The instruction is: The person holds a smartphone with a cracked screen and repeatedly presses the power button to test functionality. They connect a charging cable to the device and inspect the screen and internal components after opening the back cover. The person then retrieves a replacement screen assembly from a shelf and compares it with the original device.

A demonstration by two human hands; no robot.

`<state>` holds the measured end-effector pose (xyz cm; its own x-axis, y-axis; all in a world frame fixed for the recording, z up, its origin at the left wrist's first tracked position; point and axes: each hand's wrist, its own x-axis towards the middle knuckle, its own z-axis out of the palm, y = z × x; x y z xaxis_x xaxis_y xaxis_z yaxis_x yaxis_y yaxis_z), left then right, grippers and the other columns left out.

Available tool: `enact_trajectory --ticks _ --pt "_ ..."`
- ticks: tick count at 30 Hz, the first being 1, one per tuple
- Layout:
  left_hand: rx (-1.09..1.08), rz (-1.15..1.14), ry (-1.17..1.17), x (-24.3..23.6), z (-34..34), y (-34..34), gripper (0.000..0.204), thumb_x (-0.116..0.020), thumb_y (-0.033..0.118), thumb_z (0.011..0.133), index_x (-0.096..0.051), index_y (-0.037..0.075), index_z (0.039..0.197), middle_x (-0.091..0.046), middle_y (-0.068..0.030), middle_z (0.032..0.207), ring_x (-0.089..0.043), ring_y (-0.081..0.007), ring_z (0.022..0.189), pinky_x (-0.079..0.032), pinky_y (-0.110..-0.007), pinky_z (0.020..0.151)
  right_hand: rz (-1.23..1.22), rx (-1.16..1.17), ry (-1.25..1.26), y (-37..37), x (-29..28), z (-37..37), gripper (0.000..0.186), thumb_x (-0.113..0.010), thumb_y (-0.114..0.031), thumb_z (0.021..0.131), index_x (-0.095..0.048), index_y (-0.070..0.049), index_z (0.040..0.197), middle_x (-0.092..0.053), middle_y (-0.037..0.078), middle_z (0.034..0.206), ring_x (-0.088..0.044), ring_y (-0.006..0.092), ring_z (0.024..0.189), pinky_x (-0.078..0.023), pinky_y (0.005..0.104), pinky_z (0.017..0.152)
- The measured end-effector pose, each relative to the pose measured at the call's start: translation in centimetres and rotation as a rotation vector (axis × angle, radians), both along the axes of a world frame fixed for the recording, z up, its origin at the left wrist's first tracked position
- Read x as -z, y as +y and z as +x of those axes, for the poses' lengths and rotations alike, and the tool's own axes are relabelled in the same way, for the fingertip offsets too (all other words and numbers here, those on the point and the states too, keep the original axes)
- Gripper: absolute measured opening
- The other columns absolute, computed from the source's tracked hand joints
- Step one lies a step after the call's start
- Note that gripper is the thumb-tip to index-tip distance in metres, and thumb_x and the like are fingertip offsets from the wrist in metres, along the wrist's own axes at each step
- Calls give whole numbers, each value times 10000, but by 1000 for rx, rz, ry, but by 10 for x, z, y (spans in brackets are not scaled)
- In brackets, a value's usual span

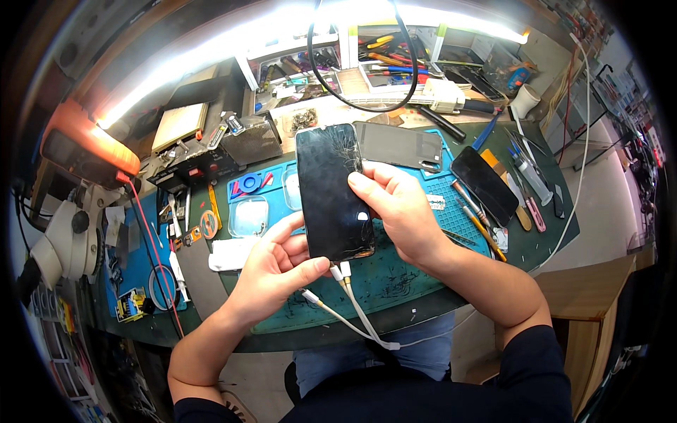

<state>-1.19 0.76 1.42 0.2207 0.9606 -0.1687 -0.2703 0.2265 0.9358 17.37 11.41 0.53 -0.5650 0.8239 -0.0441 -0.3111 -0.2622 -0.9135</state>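
Note:
A black smartphone (331, 201) with a cracked screen is held upright above the green work mat (282, 303). Cracks spread across its upper right corner and along the lower right edge. My right hand (403, 211) grips the right side, thumb laid on the glass. My left hand (278, 271) is closed round the lower left edge, its thumb near the bottom. White cable plugs (345, 268) meet the phone's lower edge beside that thumb; whether one sits in the port I cannot tell. Another plug of this branching white cable (310, 296) hangs loose below my left hand.
A second black phone (485, 185) lies at the right among tweezers, a syringe (532, 180) and several tools. Behind the held phone rests a grey phone panel (402, 146). A small clear box (248, 216) stands at left. A black cable loop (363, 109) hangs overhead.

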Motion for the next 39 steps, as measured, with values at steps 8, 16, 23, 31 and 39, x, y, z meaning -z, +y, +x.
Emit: enact_trajectory --ticks 8,16,23,31,39 --pt "-56 -3 -16 -3 3 0 595 -622 18 928 -311 -36 1433 -625 -142 1185 -632 -173 1044 -522 -319 924 85 -25 -34 0 2 0 291 -578 -144 982 -558 28 1217 -669 74 1090 -630 98 959 -504 257 876" --pt "-56 68 70 5 4 -3 471 -597 40 951 -379 -17 1366 -574 -120 1220 -597 -154 1091 -516 -309 924 66 -62 -50 -2 2 0 338 -622 -94 945 -520 20 1247 -658 88 1124 -625 110 1000 -510 273 892" --pt "-92 143 102 6 6 -1 458 -606 61 953 -389 -28 1347 -531 -121 1285 -534 -173 1198 -447 -333 1031 74 -139 -37 -4 5 0 334 -610 -89 954 -514 29 1250 -661 107 1145 -623 119 1022 -511 276 898" --pt "-148 152 59 2 7 -2 604 -628 58 940 -310 -12 1449 -498 -126 1355 -523 -180 1235 -440 -334 1042 141 -100 -49 -10 2 -1 322 -639 -143 946 -543 45 1189 -712 119 999 -641 100 902 -530 256 776" --pt "-171 175 64 4 5 -2 560 -636 86 943 -364 1 1425 -547 -101 1306 -549 -153 1175 -452 -307 1000 164 -177 -65 -19 -3 1 335 -660 -157 938 -541 42 1181 -701 141 1045 -651 125 957 -532 277 820"
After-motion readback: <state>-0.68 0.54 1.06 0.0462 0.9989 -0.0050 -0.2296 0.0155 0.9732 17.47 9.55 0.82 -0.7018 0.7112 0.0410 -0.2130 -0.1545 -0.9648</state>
